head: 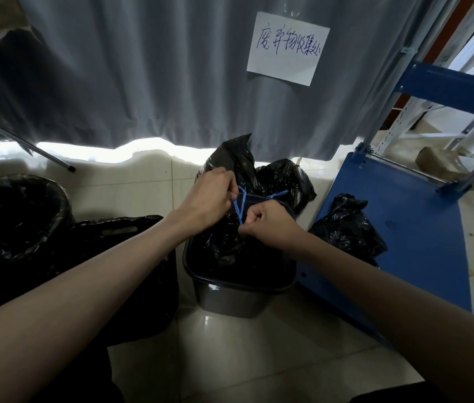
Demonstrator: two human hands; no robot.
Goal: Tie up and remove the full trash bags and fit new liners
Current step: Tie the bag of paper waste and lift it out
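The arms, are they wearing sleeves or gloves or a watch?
No. Both forearms are bare right up to the picture's edge, with no sleeves showing. The left hand and right hand have no gloves, rings or watch that I can see.

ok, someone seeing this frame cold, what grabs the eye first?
Dead centre, the left hand and right hand pinch a blue drawstring on the black trash bag, which sits in a dark square bin on the tiled floor. Above, a white paper sign with handwriting hangs on the grey curtain. At right, another tied black bag rests on a blue cart.
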